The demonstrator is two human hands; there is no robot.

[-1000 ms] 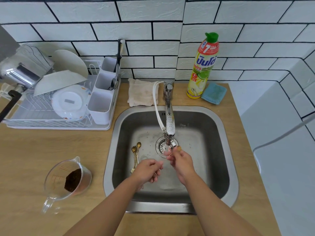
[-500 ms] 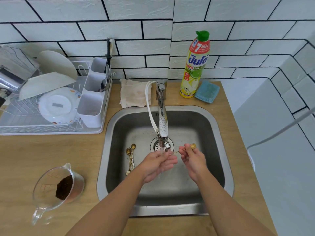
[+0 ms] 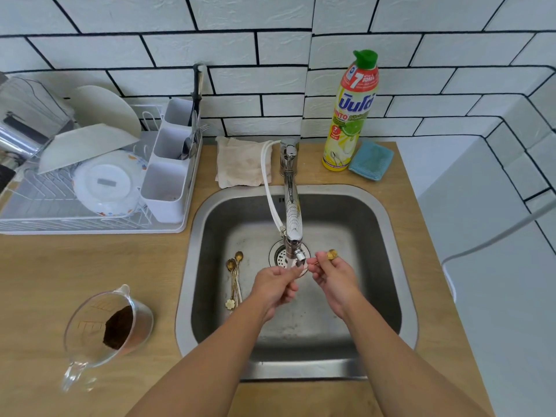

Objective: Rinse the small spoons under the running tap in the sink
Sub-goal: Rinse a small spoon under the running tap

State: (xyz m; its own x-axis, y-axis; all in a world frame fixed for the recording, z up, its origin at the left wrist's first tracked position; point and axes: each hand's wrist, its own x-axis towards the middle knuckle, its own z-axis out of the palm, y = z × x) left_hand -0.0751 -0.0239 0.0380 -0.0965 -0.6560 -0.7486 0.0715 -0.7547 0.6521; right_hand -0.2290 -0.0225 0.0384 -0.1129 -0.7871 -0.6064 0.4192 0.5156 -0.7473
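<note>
Both hands are over the steel sink [image 3: 403,266], right under the spout of the chrome tap [image 3: 292,218]. My right hand [image 3: 332,279] pinches a small gold spoon [image 3: 331,254]; its gold end sticks up past my fingers and its thin handle runs left toward the spout. My left hand [image 3: 275,284] has its fingertips at the spoon's other end, in the water stream. Two more gold spoons [image 3: 234,276] lie side by side on the sink floor, left of the drain [image 3: 281,254].
A dish rack [image 3: 90,188] with plates and a cutlery holder stands at the back left. Behind the sink are a folded cloth [image 3: 240,167], a dish soap bottle [image 3: 350,112] and a blue sponge [image 3: 371,160]. A glass measuring jug [image 3: 105,329] with brown residue sits front left.
My hands have moved up closer to the spout. My right hand has turned the spoon so its gold end points right and up, while my left hand came up to its other end.
</note>
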